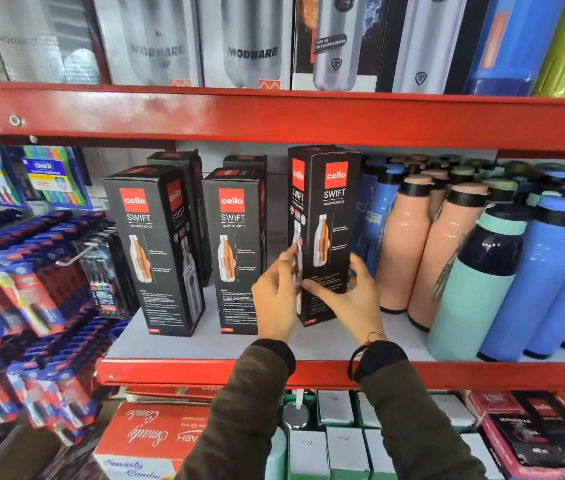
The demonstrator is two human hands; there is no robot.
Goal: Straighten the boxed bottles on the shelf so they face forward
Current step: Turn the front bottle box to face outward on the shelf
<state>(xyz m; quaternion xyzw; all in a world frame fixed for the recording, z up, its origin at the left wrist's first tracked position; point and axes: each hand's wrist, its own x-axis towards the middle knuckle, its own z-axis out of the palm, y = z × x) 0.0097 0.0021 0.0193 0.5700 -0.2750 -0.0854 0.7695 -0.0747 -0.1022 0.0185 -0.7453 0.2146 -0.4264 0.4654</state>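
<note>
Red-edged shelf point(204, 370), grey deck. Right-most black boxed bottle point(322, 233) stands turned corner-on, beside peach bottles point(402, 244). Left hand point(275, 299) and right hand point(353, 299) fingers closed around its lower sides.

Three black boxed bottles point(236, 247) upright on shelf point(204, 344), rightmost box point(326, 233) turned corner-forward.
</note>
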